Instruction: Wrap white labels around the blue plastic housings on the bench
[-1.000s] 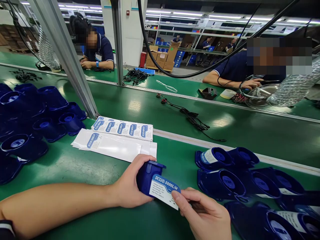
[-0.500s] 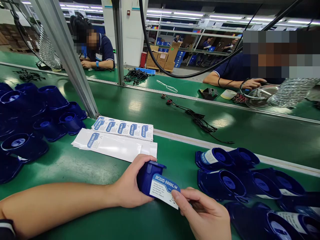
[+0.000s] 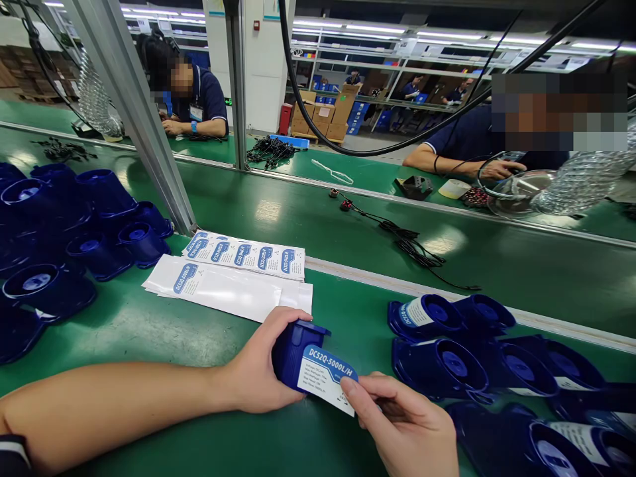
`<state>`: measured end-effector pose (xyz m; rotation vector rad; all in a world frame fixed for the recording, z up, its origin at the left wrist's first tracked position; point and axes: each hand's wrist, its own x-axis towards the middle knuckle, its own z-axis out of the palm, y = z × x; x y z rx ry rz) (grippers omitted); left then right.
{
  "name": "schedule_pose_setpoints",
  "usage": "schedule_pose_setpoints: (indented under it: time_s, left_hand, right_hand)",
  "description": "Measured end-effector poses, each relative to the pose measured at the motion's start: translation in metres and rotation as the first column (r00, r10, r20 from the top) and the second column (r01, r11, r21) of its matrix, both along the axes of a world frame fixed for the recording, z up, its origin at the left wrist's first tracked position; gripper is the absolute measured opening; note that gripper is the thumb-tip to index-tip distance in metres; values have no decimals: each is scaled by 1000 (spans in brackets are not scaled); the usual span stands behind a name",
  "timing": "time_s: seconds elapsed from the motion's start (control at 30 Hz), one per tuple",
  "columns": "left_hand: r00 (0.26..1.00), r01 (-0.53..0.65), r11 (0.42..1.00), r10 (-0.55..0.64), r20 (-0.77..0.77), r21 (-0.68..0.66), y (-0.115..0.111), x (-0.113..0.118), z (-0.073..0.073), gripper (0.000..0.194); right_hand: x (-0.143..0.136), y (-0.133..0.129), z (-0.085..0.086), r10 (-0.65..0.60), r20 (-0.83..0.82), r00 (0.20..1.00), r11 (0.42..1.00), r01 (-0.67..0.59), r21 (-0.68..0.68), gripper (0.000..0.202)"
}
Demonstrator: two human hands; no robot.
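My left hand (image 3: 263, 364) is wrapped round a dark blue plastic housing (image 3: 288, 354), held above the green bench. Between the thumb and fingers of my right hand (image 3: 402, 414) is the right end of a blue and white label (image 3: 325, 379) printed DC52Q-5000L/H. The label's left end lies against the housing's side, while its right part stands off it. Behind my hands lie label sheets (image 3: 238, 288), one with a single label at its left end. Blue housings with labels (image 3: 447, 368) stand to the right of my right hand.
More blue housings (image 3: 47, 288) crowd the left side. A slanted metal post (image 3: 134, 112) rises behind them. Past a pale ledge, a bundle of black cables (image 3: 405, 238) lies on a green surface. Two co-workers (image 3: 209, 99) sit across, and a black hose (image 3: 358, 151) hangs overhead.
The black cable bundle beyond the ledge has shifted slightly to the right. The co-worker at the right has moved a little. My hands, the housing and the label look practically unchanged.
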<state>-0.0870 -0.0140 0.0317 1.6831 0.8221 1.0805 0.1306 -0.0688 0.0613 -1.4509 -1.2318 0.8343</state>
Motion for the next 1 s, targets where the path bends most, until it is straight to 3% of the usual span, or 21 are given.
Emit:
schedule_pose_setpoints:
  time_s: [0.53,0.73,0.83,0.9,1.0]
  left_hand:
    - [1000,9,1000,-9,0,-24,-1,0,0,83]
    - [999,35,999,-35,12,-21,-1,0,2,81]
    - [998,54,998,-54,16,-34,-1,0,3,80]
    - [998,58,998,-58,8,-25,-1,1,3,80]
    - [998,60,998,-60,-11,27,-2,1,2,79]
  right_hand:
    - [2,2,-3,44,58,997,999,-44,-4,23]
    - [12,11,-3,89,349,933,959,-174,223,24]
    - [22,17,-1,64,456,888,953,-190,236,27]
    - [26,20,-2,68,375,925,980,-132,147,20]
    - [21,23,-6,180,115,977,983,-175,-50,46]
